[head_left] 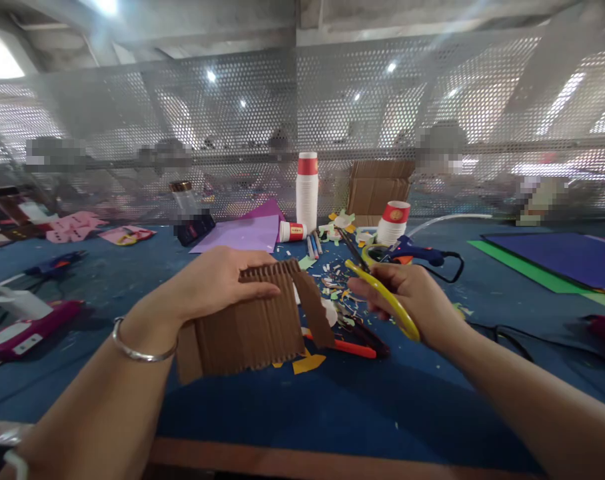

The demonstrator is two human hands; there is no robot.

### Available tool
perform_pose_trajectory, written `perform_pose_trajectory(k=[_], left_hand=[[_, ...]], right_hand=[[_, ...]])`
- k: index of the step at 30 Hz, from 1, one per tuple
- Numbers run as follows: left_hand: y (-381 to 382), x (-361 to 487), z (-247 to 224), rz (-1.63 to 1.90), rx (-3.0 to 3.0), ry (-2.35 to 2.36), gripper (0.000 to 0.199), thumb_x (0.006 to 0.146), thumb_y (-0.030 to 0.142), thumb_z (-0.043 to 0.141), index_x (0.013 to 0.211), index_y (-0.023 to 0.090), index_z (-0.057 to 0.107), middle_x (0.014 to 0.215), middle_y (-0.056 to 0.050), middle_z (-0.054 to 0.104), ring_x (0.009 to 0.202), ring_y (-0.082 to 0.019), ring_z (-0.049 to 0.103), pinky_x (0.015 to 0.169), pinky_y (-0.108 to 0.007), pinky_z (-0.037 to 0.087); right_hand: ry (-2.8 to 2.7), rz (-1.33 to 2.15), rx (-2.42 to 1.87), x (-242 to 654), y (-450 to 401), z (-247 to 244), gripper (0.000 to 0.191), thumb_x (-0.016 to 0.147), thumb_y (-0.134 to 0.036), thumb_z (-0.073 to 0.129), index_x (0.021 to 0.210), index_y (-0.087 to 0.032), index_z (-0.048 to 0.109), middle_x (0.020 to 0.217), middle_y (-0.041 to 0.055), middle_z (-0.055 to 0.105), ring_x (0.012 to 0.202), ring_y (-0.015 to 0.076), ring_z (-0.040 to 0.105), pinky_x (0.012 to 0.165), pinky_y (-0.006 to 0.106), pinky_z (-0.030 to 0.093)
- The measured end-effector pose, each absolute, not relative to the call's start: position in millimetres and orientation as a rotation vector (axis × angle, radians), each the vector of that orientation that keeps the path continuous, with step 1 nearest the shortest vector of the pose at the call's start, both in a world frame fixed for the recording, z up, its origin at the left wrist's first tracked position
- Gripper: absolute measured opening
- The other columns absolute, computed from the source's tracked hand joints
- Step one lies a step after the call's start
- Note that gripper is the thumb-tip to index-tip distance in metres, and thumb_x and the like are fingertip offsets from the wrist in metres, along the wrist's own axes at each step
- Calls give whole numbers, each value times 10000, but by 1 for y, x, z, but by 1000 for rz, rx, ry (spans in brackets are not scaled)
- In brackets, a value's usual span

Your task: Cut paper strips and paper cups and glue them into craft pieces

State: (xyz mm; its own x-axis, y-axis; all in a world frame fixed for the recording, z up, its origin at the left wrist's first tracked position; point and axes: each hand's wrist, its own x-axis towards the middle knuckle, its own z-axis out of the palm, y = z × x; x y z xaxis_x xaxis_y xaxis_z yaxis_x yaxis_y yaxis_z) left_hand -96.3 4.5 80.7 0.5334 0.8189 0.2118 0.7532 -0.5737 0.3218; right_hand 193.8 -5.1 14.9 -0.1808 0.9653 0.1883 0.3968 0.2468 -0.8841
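My left hand (222, 280) pinches the upper edge of a brown corrugated cardboard piece (252, 327) and holds it above the blue table. A partly cut strip (313, 307) hangs off the cardboard's right side. Yellow-handled scissors (387, 297) sit in my right hand (407, 293), with fingers through the handle loops. Their dark blades point up and away, apart from the cardboard. Below and behind the cardboard lie an orange-red tool (355, 348), probably a cutter, and yellow paper scraps (308, 363).
Stacked paper cups (307, 193), a tipped cup (293, 231) and a shorter stack (393, 223) stand behind. A blue glue gun (417, 252) lies right, another glue gun (57, 263) left. Purple sheets (242, 233), dark blue sheets (557, 257) and a power strip (32, 330) surround the workspace.
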Motion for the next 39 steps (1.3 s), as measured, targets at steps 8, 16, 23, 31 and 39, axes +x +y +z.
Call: perform_pose_trajectory(k=[8,16,23,31,39], left_hand=[[0,-78,73,444,2688,1179,301,873,513,643,1053,293,742,907,19,777,785,-180,700,695,-257,472],[-27,-63,78,1311,2924,1152,167,887,386,663,836,228,682,725,-12,666,698,-172,582,703,-308,463],[-41,-51,70,257,2501,1069,410,957,497,511,774,210,740,587,2,679,479,-116,585,426,-211,351],[-11,-63,56,279,2216,1041,521,856,530,660,1291,246,614,1276,-126,658,886,-227,709,697,-278,537],[-10,-25,32,807,1263,392,460,855,517,678,1225,244,664,1261,-115,663,1115,-303,651,854,-373,569]], right_hand=[[-1678,1193,-1052,166,-23,12,293,697,-405,782,660,-177,601,550,-54,503,424,71,420,361,183,314],[-1487,1166,-998,169,-19,11,270,736,-395,734,688,-180,578,562,-46,547,424,79,493,398,188,406],[-1355,1018,-891,174,-22,13,237,716,-367,794,733,-210,617,566,-31,616,444,120,575,432,232,496],[-1293,837,-758,177,-30,26,207,781,-342,734,665,-204,631,541,-18,637,418,108,576,406,225,506],[-1249,919,-704,181,-21,19,203,788,-328,756,657,-217,647,550,-23,632,439,105,561,411,224,480]])
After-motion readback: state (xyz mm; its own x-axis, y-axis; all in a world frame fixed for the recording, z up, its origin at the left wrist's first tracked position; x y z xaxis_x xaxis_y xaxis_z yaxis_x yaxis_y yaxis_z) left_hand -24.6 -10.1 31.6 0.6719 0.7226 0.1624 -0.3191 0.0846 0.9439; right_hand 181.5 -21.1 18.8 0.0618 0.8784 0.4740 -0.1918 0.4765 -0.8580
